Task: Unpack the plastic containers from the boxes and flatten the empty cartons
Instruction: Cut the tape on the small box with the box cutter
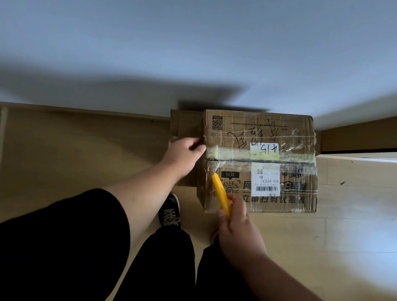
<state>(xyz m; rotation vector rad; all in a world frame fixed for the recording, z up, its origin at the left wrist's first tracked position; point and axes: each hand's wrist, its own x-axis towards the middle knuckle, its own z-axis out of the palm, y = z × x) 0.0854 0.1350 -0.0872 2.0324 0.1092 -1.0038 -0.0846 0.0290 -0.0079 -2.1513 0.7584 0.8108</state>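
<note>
A taped cardboard box (285, 134) sits on the wooden floor against the wall, its top flaps sealed with clear and yellowish tape, white labels and black handwriting on it. My left hand (183, 155) grips the box's left top edge at the tape seam. My right hand (237, 226) holds a yellow box cutter (220, 194), its tip over the near left part of the box top. No plastic containers are visible.
A second, lower cardboard box (182, 124) stands behind and left of the taped one. A white wall (198, 46) rises right behind the boxes. My legs and a black shoe (170, 208) are just in front. Wooden floor (350, 216) spreads left and right.
</note>
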